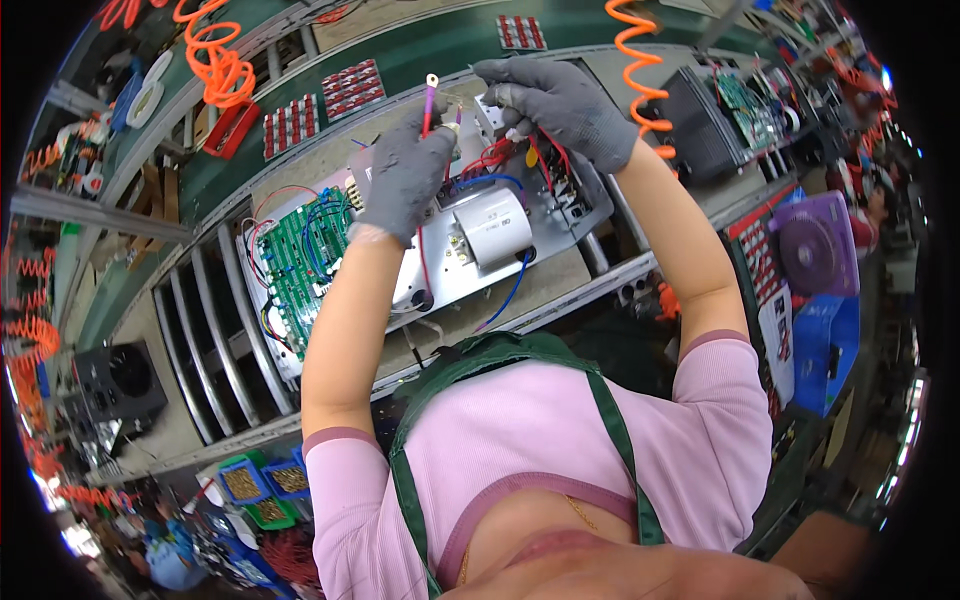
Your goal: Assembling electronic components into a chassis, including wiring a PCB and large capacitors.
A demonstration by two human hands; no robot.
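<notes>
Over a silver sheet-metal chassis [455,278] lying on a conveyor with shiny steel rollers [234,327], both grey-gloved hands were raised near its far edge. The left hand [408,175] had its fingers closed around a cable with a purple sleeve and a metal ring terminal [430,105], the ring end standing up above the fingers. A red length of wire [422,255] ran below that hand, down toward the plate.

Just across from it, the right hand [565,105] was bent over a cluster of red wires [492,155], its fingers curled near a small white piece; whether it grasped anything could not be told.

On the chassis sat a green circuit board [290,275] at the left and a white, thick cylindrical component [495,225] toward the middle, nearer the body than the hands. A loose blue wire [515,292] hung over the near edge.

Beyond the conveyor, red-and-silver blocks of small parts [352,88] lay in rows on a green worktop [450,45], and an orange coiled hose [640,60] dangled beside the right hand.
</notes>
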